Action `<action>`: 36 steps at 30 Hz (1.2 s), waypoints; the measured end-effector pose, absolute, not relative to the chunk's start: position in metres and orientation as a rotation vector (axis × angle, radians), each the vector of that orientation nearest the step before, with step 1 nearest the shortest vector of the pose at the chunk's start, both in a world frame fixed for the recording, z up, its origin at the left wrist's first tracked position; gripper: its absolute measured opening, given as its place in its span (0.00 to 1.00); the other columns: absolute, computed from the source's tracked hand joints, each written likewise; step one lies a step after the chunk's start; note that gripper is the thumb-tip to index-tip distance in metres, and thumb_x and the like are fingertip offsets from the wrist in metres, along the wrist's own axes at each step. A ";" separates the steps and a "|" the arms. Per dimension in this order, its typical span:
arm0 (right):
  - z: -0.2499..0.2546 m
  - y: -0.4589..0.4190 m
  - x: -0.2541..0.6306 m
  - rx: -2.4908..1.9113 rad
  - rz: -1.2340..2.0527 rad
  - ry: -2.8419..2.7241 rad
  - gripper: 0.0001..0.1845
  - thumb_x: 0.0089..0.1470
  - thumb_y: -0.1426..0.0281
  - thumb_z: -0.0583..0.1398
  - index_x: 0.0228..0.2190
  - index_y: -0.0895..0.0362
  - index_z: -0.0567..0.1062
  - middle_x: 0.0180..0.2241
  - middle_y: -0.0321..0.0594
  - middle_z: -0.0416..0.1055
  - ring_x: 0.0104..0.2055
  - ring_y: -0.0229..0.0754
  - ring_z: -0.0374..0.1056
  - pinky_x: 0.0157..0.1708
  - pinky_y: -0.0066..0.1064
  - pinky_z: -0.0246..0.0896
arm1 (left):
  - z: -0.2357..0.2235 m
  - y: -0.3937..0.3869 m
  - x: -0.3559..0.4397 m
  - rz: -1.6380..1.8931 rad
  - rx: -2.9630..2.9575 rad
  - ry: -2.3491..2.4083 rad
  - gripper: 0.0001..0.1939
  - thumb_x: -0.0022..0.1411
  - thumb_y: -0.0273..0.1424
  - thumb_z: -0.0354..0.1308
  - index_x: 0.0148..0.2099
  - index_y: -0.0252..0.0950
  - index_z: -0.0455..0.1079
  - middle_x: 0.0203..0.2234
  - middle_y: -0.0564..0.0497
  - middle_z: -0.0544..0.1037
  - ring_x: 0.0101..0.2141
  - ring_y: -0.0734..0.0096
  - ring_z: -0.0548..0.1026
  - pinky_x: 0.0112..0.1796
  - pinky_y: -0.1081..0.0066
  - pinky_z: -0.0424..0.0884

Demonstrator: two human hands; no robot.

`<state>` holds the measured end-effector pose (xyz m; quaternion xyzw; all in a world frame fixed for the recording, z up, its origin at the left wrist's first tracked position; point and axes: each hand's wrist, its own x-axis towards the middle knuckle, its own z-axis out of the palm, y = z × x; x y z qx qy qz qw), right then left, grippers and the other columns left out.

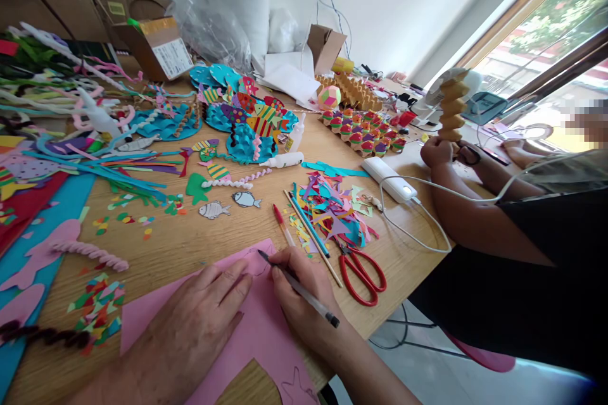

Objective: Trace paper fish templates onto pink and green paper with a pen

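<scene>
A pink sheet of paper (259,329) lies at the table's near edge, with a piece cut out of its lower side and a star outline drawn at its bottom corner. My right hand (306,294) grips a black gel pen (308,296), its tip on the paper's far corner beside a thin drawn outline. Flat on the same sheet rests my left hand (204,310), fingers stretched towards the pen tip. Just beyond are two small paper fish, one grey (215,209) and one blue-grey (247,199).
Red-handled scissors (361,275), a red pen (284,224) and paper scraps (332,209) lie to the right. A white power strip (389,180) trails a cable. Glue bottles (282,159) and decorated fish (256,117) stand behind. At right, a co-worker's hands (437,153) hold a cardboard strip (453,107).
</scene>
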<state>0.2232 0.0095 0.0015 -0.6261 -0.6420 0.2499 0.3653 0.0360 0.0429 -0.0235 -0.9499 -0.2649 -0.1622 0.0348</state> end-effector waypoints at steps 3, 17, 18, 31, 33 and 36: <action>0.002 0.009 0.224 -1.612 0.647 -1.650 0.07 0.52 0.76 0.53 0.31 0.55 0.70 0.23 0.33 0.69 0.25 0.36 0.64 0.26 0.26 0.57 | -0.024 0.043 0.036 -0.515 -2.927 -0.846 0.21 0.62 0.20 0.41 0.51 0.33 0.70 0.47 0.46 0.76 0.44 0.61 0.73 0.42 0.64 0.72; 0.013 0.002 0.233 -1.560 1.099 -1.314 0.08 0.50 0.74 0.52 0.31 0.56 0.71 0.26 0.35 0.71 0.28 0.37 0.66 0.28 0.28 0.61 | -0.028 0.039 0.032 -0.506 -2.972 -0.920 0.19 0.63 0.22 0.44 0.53 0.35 0.67 0.50 0.47 0.73 0.48 0.61 0.69 0.46 0.62 0.69; 0.015 0.001 0.234 -1.552 1.120 -1.325 0.08 0.51 0.74 0.52 0.32 0.56 0.71 0.27 0.36 0.72 0.30 0.38 0.67 0.29 0.28 0.62 | -0.028 0.039 0.032 -0.487 -2.974 -0.925 0.19 0.63 0.22 0.44 0.54 0.35 0.66 0.50 0.47 0.73 0.47 0.61 0.69 0.46 0.62 0.69; 0.000 0.000 0.231 -1.530 0.904 -1.521 0.05 0.48 0.75 0.55 0.27 0.56 0.71 0.22 0.32 0.68 0.23 0.33 0.61 0.23 0.23 0.55 | -0.029 0.038 0.034 -0.423 -2.970 -0.849 0.20 0.63 0.19 0.42 0.53 0.34 0.66 0.46 0.48 0.74 0.44 0.60 0.69 0.44 0.61 0.68; 0.000 0.000 0.230 -1.555 0.865 -1.545 0.06 0.48 0.76 0.55 0.29 0.56 0.71 0.22 0.31 0.68 0.23 0.33 0.62 0.23 0.23 0.55 | -0.029 0.037 0.034 -0.453 -2.973 -0.872 0.21 0.63 0.19 0.42 0.54 0.35 0.66 0.46 0.48 0.74 0.43 0.61 0.69 0.45 0.60 0.67; -0.001 0.000 0.229 -1.569 0.811 -1.566 0.05 0.48 0.76 0.55 0.27 0.56 0.70 0.21 0.31 0.68 0.22 0.33 0.62 0.22 0.23 0.55 | -0.029 0.036 0.034 -0.467 -2.984 -0.892 0.21 0.62 0.19 0.43 0.54 0.35 0.66 0.46 0.48 0.74 0.43 0.61 0.69 0.45 0.60 0.67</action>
